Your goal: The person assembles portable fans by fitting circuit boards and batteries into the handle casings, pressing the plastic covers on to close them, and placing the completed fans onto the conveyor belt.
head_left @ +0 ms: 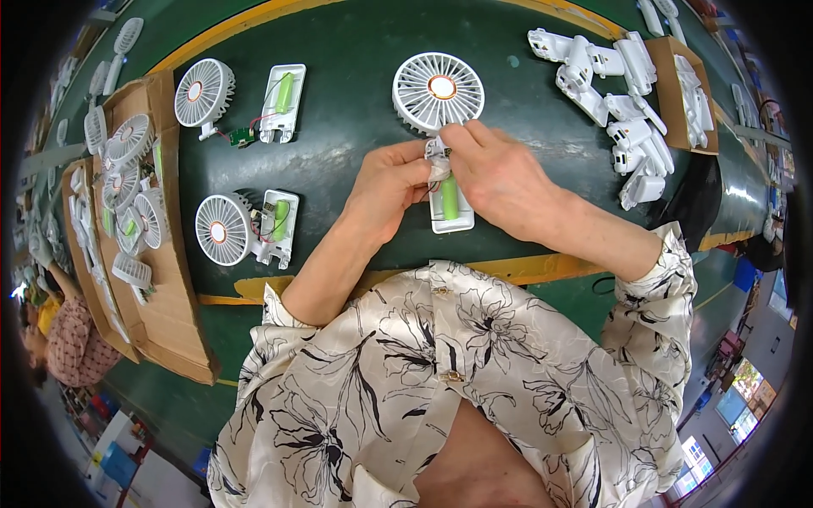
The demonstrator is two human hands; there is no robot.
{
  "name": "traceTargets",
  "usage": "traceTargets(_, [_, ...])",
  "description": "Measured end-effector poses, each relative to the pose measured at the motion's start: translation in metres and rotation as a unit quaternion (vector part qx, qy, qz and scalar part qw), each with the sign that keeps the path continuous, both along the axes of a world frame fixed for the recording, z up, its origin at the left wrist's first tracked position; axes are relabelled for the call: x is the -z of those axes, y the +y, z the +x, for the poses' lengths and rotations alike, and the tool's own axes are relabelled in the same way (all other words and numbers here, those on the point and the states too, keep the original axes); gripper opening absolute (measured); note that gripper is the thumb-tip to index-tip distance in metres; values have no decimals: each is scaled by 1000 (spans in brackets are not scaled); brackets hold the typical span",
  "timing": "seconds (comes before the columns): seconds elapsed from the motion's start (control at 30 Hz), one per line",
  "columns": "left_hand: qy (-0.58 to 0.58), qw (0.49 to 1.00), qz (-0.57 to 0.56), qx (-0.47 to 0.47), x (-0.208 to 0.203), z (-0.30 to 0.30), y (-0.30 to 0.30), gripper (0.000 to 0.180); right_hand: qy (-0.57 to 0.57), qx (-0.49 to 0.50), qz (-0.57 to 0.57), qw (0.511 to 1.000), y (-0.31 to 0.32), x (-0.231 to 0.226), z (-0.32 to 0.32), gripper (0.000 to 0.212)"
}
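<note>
In front of me lies a white handheld fan (439, 85), its round grille turned up and its neck pointing toward me. My left hand (381, 182) pinches the small white neck piece (437, 162) between thumb and fingers. From the other side my right hand (506, 173) closes its fingertips on the same neck joint, just below the grille. Beneath both hands is an open white handle shell (453, 226) with a green battery cell (449, 201) and thin dark wires. My fingers cover most of the joint, so its small parts are hidden.
Two opened fans (200, 93) (223, 229) with wired handle halves lie at left. A cardboard box (174, 313) of fan heads stands beyond them. White handle shells (584, 89) are heaped at right beside another carton (673, 102). Another person (80, 343) is at far left.
</note>
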State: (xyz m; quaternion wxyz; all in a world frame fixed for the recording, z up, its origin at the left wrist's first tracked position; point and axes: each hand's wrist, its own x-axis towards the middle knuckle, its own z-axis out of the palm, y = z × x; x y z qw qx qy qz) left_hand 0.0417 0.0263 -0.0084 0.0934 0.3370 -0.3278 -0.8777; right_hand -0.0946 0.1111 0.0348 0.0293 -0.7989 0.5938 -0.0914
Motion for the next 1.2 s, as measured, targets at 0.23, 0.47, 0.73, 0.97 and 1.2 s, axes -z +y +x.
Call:
traceTargets(0.23, [-53,997,-49,16,2,-5,3,20,-46,13,-20,999,4,8,-7,14])
traceTargets(0.47, [-79,995,-59,14,5,-9,5,18,-58,85,-52,993,14,21,-13,14])
traceTargets(0.73, [-75,997,-33,12,5,-15,6,14,-99,100,-21,990,13,23,-18,15])
traceTargets(0.97, [-92,995,-37,8,8,-16,6,13,-133,108,4,985,11,31,-20,12])
traceTargets(1.2, [-83,996,1,42,1,-19,-4,17,-186,110,7,976,13,28,-25,9])
